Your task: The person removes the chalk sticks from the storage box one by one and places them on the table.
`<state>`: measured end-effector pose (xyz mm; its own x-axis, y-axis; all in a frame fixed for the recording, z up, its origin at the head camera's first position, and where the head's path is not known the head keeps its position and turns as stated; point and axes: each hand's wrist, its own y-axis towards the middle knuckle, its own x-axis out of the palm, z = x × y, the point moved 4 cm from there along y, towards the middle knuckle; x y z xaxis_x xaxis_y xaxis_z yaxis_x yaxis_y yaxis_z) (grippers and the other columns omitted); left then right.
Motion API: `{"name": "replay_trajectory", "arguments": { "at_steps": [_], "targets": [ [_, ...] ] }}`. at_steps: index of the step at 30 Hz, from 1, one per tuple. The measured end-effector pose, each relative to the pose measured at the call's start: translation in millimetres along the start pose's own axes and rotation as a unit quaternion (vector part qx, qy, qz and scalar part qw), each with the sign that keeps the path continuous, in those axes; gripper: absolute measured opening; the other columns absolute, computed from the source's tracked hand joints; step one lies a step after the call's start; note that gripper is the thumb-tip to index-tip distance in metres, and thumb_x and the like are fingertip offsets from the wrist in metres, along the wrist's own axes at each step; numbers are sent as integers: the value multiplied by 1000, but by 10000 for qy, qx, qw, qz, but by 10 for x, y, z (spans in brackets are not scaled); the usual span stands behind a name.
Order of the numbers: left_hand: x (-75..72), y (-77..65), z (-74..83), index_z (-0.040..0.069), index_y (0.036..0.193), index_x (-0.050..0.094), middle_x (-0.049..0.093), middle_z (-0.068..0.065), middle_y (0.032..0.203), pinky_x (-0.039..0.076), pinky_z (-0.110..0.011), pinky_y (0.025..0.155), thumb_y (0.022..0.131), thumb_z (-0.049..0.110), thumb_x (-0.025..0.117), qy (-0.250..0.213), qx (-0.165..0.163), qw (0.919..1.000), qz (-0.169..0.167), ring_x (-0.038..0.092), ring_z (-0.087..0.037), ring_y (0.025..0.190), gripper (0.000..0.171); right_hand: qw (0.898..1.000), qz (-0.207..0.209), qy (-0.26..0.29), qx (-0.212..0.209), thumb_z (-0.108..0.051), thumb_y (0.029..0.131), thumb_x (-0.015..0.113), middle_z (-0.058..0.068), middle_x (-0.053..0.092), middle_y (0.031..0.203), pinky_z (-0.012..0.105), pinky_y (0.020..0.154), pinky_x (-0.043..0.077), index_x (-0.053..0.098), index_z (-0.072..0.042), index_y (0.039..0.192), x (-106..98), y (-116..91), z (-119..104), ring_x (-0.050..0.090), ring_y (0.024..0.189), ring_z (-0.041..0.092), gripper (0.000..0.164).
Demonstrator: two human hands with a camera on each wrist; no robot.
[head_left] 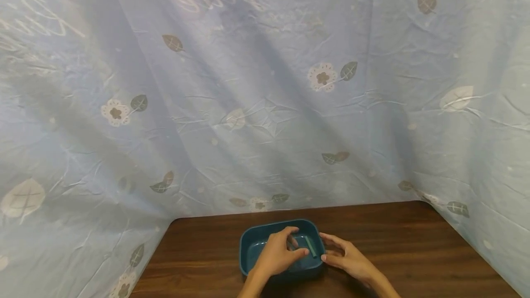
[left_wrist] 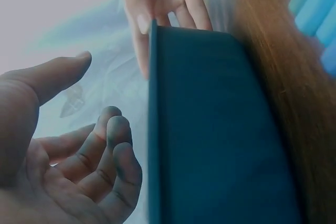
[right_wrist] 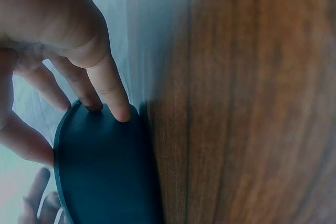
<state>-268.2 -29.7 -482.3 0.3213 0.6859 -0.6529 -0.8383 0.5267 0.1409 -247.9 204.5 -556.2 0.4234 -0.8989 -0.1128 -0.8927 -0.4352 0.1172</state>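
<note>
A dark teal rectangular plastic bin (head_left: 253,232) stands on the wooden table. Inside it, near the right end, lies a thin green stick (head_left: 310,246). My left hand (head_left: 278,253) hovers over the bin's opening, thumb spread from loosely bent fingers. In the left wrist view nothing sits between that thumb and the fingers, and the bin's side wall (left_wrist: 215,129) is beside them. My right hand (head_left: 347,257) touches the bin's right end. In the right wrist view its fingertips (right_wrist: 122,113) rest on the outer wall, with the thumb at the rim.
The brown wood-grain table (head_left: 393,238) extends on both sides of the bin. A pale blue curtain (head_left: 269,105) with leaf and flower prints hangs behind and around it. Light blue and green rounded shapes (left_wrist: 315,14) appear at the left wrist view's upper right corner.
</note>
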Motion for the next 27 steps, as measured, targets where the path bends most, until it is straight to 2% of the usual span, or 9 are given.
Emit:
{"name": "replay_trajectory", "arguments": {
  "at_steps": [6, 10, 13, 17, 19, 23, 27],
  "targets": [
    [111, 191, -95, 0, 149, 58, 76, 0, 100, 56, -33, 67, 93, 40, 84, 172, -276, 9994, 128, 66, -8, 77, 74, 10000, -56, 58, -21, -15, 111, 60, 43, 21, 167, 32, 106, 58, 22, 7, 167, 4, 11, 10, 48, 146, 57, 71],
    [183, 326, -166, -4, 149, 56, 76, -2, 97, 59, -41, 71, 92, 38, 85, 227, -470, 9986, 44, 69, -13, 76, 77, 9999, -84, 91, -39, -15, 110, 60, 42, 19, 169, 31, 106, 58, 22, 7, 167, 3, 14, 22, 48, 146, 56, 72],
    [339, 574, -525, -3, 149, 55, 74, 4, 90, 58, -36, 69, 88, 51, 86, 417, -520, 9978, -21, 67, -9, 73, 87, 9999, -75, 71, -53, -15, 111, 60, 42, 20, 168, 30, 106, 58, 22, 7, 167, -7, 13, 18, 48, 146, 57, 71],
    [519, 861, -912, -1, 149, 56, 72, 5, 88, 56, -33, 66, 84, 65, 85, 829, -551, 9950, -76, 66, -9, 73, 97, 10000, -55, 81, -16, -14, 111, 60, 42, 19, 169, 29, 106, 57, 22, 7, 167, -20, 12, 6, 47, 147, 57, 71],
    [547, 908, -927, 1, 150, 56, 74, 1, 93, 58, -37, 69, 85, 64, 84, 975, -681, 9928, -124, 68, -13, 77, 94, 9999, -71, 104, 19, -14, 111, 60, 41, 16, 171, 30, 107, 57, 22, 6, 167, -21, 9, 5, 46, 148, 57, 71],
    [576, 949, -903, 1, 151, 55, 71, 3, 90, 57, -37, 68, 82, 61, 88, 803, -916, 9924, -192, 67, -13, 75, 96, 9999, -102, 89, 59, -15, 111, 59, 41, 13, 171, 31, 107, 57, 22, 5, 168, -21, 2, 8, 44, 148, 58, 70],
    [638, 979, -929, -3, 146, 58, 67, 6, 83, 55, -35, 66, 79, 58, 91, 843, -838, 9929, -88, 63, -11, 71, 96, 9999, -81, 64, 64, -16, 111, 59, 40, 17, 171, 31, 107, 57, 23, 4, 168, -27, 7, 13, 44, 148, 58, 70]
  ]
}}
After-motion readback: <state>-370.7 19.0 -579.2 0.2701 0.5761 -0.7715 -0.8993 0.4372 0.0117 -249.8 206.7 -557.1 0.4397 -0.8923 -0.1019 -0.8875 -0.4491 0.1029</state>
